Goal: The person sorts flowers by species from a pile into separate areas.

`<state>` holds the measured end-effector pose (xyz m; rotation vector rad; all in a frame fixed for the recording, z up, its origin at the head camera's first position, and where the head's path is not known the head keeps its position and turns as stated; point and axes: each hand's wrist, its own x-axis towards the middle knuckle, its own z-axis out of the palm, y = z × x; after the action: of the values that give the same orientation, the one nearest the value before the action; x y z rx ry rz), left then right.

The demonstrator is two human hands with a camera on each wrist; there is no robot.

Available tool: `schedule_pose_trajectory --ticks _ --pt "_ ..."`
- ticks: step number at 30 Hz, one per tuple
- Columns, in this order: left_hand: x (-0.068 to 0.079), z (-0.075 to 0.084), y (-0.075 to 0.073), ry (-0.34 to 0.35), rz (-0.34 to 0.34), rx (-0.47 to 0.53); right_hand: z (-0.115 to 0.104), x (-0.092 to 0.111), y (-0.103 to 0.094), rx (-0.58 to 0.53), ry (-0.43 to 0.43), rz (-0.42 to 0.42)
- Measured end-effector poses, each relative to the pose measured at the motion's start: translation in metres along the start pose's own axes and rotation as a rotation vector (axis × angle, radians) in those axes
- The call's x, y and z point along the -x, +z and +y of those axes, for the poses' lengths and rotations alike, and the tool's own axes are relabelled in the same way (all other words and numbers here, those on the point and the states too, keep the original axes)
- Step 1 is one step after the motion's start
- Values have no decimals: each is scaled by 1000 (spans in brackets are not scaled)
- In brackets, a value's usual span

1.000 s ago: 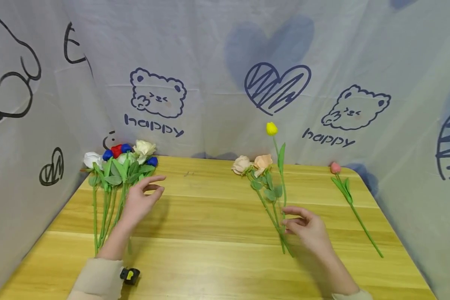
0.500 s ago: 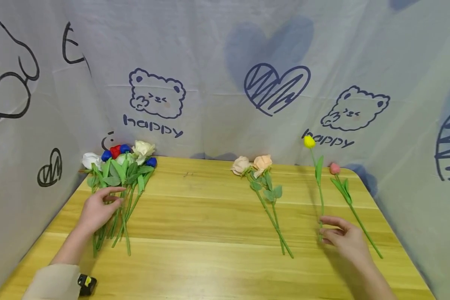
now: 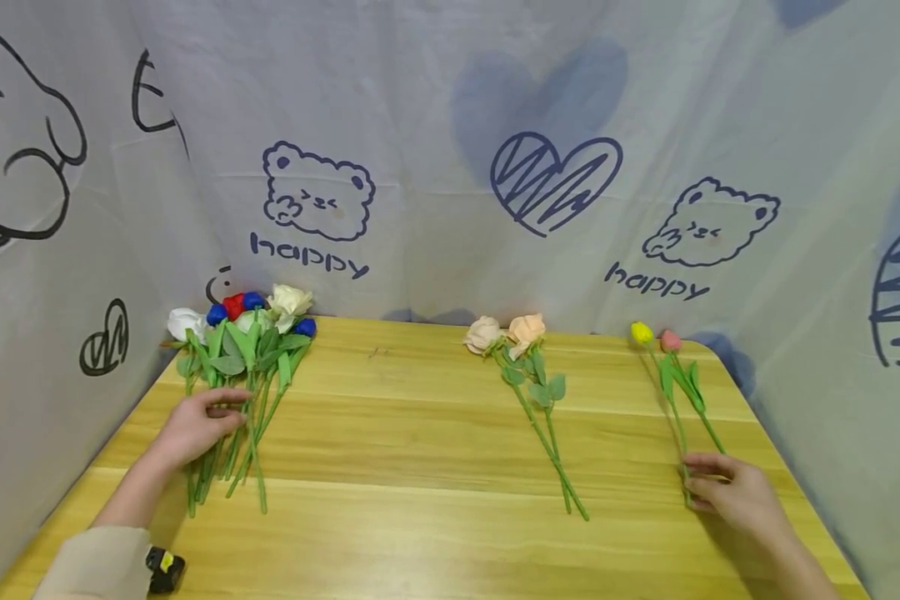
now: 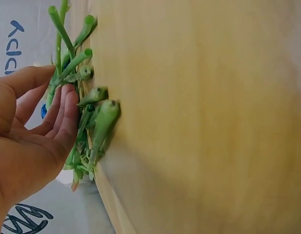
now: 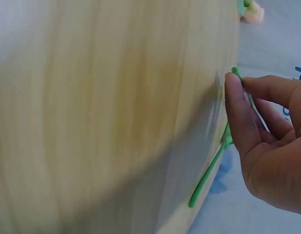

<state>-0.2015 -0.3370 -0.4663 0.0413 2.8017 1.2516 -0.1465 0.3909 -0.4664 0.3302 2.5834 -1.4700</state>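
Observation:
At the right, my right hand pinches the lower stem of a yellow tulip between thumb and fingertips. The tulip lies close alongside a pink tulip, whose lower stem is partly hidden by the hand. On the left, my left hand is over the stems of a bunch of artificial flowers in white, cream, red and blue. In the left wrist view its thumb and fingers close around a green flower stem; several other cut stem ends lie beside them.
Two pale peach roses lie with crossed stems right of the middle of the wooden table. A printed cloth hangs behind and along both sides. A small black device sits at the left wrist.
My right hand has carried the yellow tulip from beside the peach roses rightward and lowered it next to the pink tulip. The left hand has moved left and down onto the bunch's stems.

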Motion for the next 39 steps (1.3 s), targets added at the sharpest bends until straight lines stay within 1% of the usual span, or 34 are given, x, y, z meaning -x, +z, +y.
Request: schedule_pose_trajectory --ticks 4,9,14,20,31,39 --pt "0 0 0 4 -28 23 4 -3 -5 65 2 11" --pt "-1 3 1 3 -55 27 10 -10 -11 101 12 35" --pt "-3 5 2 -9 -61 11 12 -13 -13 135 6 47" --pt "-4 3 2 -25 -66 10 8 -13 -13 173 -11 52" --pt "-2 3 1 -22 -39 22 8 -14 -13 220 -15 52" --pt "-1 4 0 -48 2 19 6 -13 -14 247 -8 58"
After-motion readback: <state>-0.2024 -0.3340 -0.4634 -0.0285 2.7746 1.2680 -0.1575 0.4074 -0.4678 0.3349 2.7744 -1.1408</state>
